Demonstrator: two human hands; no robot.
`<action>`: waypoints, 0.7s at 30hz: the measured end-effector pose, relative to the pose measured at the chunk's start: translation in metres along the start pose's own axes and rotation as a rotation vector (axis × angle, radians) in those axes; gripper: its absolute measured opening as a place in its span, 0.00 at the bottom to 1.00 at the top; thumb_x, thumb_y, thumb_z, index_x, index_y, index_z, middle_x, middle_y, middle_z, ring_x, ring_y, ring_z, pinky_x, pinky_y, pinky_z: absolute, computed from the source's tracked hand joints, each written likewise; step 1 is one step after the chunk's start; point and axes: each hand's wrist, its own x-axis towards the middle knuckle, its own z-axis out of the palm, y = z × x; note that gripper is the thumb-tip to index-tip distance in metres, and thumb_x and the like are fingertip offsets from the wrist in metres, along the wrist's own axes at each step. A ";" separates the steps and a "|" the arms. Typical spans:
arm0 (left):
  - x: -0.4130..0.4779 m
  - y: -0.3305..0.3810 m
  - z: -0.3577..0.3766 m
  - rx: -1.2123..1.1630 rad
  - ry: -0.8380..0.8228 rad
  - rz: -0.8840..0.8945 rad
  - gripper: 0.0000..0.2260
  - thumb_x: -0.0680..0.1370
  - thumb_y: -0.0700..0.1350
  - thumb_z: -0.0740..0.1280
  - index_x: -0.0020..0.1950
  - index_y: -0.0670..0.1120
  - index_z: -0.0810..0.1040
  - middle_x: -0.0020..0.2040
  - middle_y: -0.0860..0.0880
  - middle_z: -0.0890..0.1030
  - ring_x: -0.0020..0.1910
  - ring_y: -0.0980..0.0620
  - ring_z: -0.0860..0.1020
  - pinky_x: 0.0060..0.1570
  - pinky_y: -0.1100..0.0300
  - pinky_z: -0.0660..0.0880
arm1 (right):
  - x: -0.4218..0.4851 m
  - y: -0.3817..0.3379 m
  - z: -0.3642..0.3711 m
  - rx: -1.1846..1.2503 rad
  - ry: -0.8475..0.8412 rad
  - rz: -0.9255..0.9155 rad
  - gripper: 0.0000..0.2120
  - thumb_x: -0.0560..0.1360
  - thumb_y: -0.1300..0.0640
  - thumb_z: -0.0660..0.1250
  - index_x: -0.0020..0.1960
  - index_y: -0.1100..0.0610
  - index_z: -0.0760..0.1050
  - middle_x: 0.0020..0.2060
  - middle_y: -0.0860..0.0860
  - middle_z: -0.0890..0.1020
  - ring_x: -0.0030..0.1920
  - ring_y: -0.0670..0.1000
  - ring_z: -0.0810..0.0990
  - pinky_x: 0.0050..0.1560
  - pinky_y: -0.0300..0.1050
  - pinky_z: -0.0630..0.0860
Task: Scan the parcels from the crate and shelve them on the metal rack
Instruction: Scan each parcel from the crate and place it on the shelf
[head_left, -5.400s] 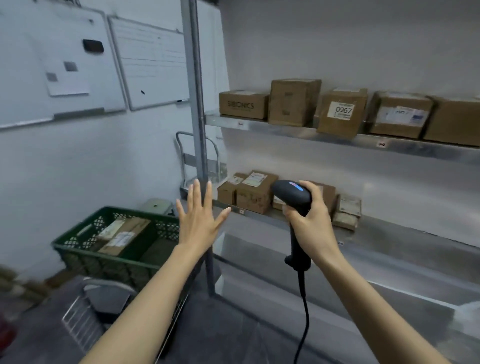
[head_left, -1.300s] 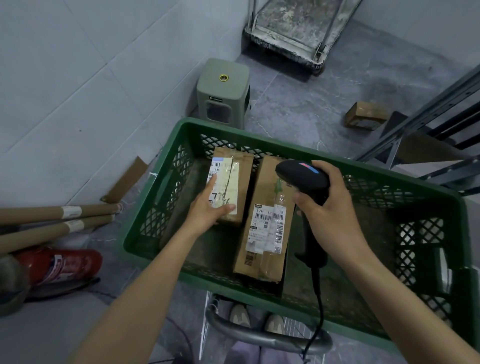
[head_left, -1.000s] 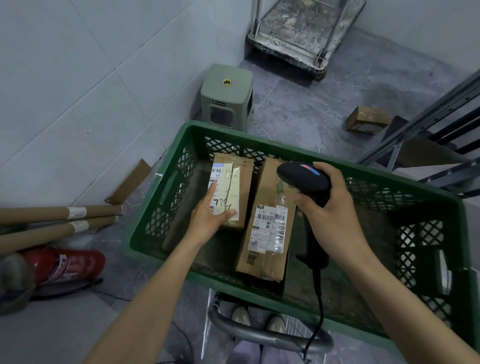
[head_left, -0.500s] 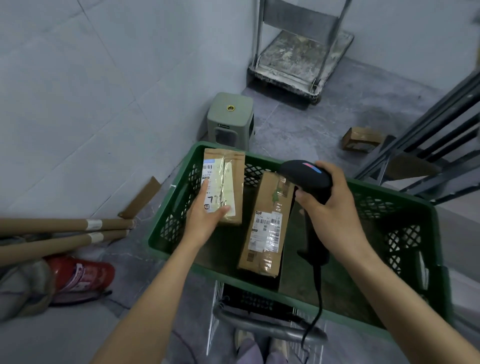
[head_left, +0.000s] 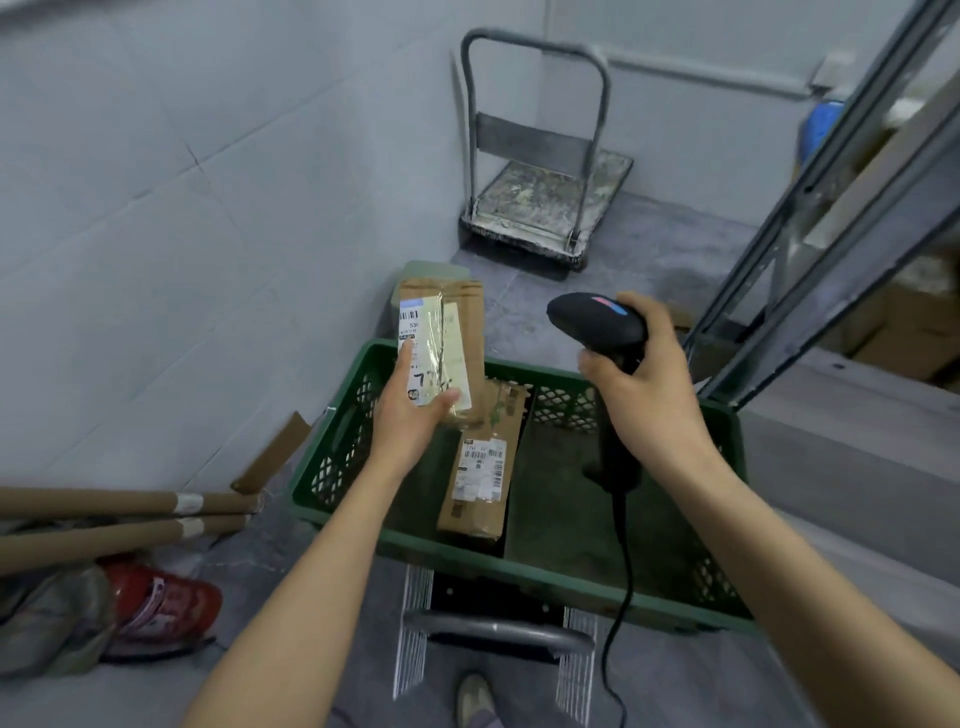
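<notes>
Parcel above crate, left hand fingers pinching it; right hand fingers curled round scanner.

we see two forearms, bare right up to where the bottom edge cuts them off, and at their ends the left hand and the right hand, both ungloved. low between the arms we make out the toe of one dull grey-beige shoe and a strip of greyish trouser leg.
</notes>
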 end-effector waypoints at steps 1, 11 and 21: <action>-0.005 0.010 0.004 -0.002 0.000 0.015 0.33 0.75 0.48 0.71 0.75 0.58 0.58 0.68 0.55 0.72 0.63 0.58 0.71 0.60 0.53 0.72 | -0.003 -0.004 -0.008 0.002 0.008 -0.007 0.21 0.77 0.62 0.66 0.60 0.41 0.64 0.48 0.36 0.73 0.39 0.33 0.76 0.33 0.26 0.71; -0.094 0.097 0.089 -0.033 0.011 0.077 0.37 0.74 0.48 0.71 0.77 0.57 0.54 0.71 0.55 0.69 0.66 0.56 0.70 0.66 0.54 0.67 | -0.061 -0.018 -0.137 0.013 0.082 -0.055 0.22 0.77 0.63 0.66 0.64 0.44 0.65 0.49 0.38 0.73 0.38 0.34 0.77 0.32 0.28 0.72; -0.181 0.170 0.193 -0.073 -0.026 0.144 0.37 0.74 0.49 0.71 0.77 0.57 0.54 0.64 0.62 0.69 0.62 0.61 0.68 0.60 0.62 0.66 | -0.134 -0.025 -0.274 0.015 0.150 -0.069 0.23 0.76 0.65 0.65 0.65 0.47 0.65 0.48 0.39 0.74 0.37 0.35 0.77 0.32 0.30 0.73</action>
